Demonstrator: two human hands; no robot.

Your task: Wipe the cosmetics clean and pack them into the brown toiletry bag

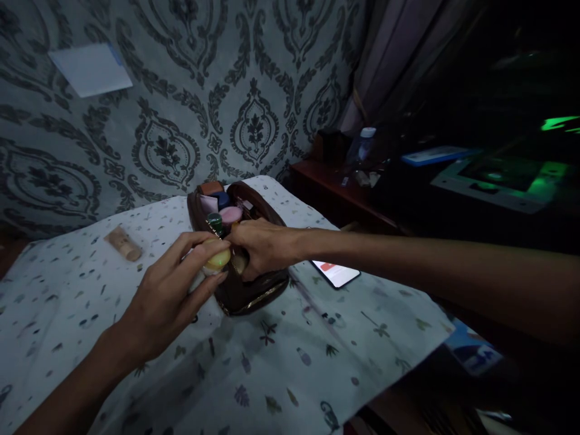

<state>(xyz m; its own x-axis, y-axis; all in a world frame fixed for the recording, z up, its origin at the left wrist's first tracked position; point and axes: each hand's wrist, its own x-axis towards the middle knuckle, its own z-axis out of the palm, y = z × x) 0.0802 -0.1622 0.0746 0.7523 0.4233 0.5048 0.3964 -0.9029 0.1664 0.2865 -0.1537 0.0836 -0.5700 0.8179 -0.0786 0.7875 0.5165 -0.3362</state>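
Brown bag (242, 296), unzipped and gaping, sits mid-view on the cloth-covered tabletop (317, 374), and 2 hands are on it! At its 8 o'clock, the left hand (170, 296), grip pinching a yellow container (218, 258) between thumb and fingers right beside the opening. From 3 o'clock, the right hand (265, 244) dips inside; fingertips hidden, so I can't tell whether that grip has anything. Within, a pink item (231, 215) shows towards 12 o'clock, a green item (214, 223) towards 11. Outside, a beige tube (123, 243) lies at 9 o'clock, a lit phone (339, 275) near 3, partly behind the right forearm (385, 260).
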